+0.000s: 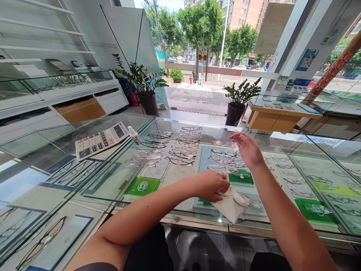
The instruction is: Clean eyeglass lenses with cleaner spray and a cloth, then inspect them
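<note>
Your left forearm and right forearm come in nearest, the left one slanting across the near edge of the glass surface. Your left hand has its grip closed on the upper edge of a pale cloth, whose free end spreads near the front edge; gathering it at that one edge probably leaves most of the fabric loose. Your right hand, farther out, has its grip pinched on thin-rimmed glasses, lifted above the surface with a rounded lens showing past your fingertips. Such a narrow pinch likely keeps your fingers off most of the lens. Frames lie beyond your left hand in rough rows, seemingly so each can be picked out singly. More eyeglasses sit just right of the cloth. Calculator and small bottle stand off to the left, perhaps to leave the middle for the frames.
</note>
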A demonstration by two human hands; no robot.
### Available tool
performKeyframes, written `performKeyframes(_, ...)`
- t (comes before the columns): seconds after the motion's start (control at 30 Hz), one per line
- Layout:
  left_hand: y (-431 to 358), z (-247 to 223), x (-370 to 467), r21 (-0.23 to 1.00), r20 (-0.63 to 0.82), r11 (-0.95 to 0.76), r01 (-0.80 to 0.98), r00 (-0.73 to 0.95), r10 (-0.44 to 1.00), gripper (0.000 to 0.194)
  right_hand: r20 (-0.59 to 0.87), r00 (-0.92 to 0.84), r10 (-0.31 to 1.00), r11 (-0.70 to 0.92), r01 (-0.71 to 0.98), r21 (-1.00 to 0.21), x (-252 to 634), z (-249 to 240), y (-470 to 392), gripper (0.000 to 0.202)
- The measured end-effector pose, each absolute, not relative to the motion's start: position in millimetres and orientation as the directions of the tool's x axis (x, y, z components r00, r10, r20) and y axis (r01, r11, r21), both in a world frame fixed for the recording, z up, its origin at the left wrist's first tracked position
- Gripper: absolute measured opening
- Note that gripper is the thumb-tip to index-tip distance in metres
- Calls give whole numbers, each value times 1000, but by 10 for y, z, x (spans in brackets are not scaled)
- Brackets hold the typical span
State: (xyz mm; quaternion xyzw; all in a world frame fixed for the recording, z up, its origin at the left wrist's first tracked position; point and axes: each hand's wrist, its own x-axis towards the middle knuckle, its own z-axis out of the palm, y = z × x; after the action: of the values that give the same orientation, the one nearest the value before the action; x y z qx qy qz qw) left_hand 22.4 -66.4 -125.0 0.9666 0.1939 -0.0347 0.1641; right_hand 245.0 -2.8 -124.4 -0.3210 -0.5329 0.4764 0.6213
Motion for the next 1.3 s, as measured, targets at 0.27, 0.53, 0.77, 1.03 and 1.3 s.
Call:
performKeyframes(0.27, -574, -1257, 195, 418, -155, -801, 427, 903, 400, 14, 361, -26, 932, 342, -266, -901, 2447, -1233, -45, 20)
performKeyframes(0.53, -540, -1230, 172, 552, -103, -668, 499, 836, 539, 12, 362, -23, 932, 344, -265, -901, 2442, -1222, -46, 20)
performKeyframes(0.77, -409, -1309, 193, 916, -186, -198, 350, 806, 562, 28, 368, -16, 930, 349, -281, -894, 2445, -1213, -47, 20)
performKeyframes(1.03, -357, -1342, 216, 977, -148, -50, 207, 827, 542, 49, 361, -6, 933, 344, -284, -895, 2452, -1224, -41, 18)
performKeyframes(1.3, -318, -1048, 70, 999, -43, 21, 39, 781, 623, 49, 362, 8, 932, 349, -286, -893, 2443, -1198, -64, 17)
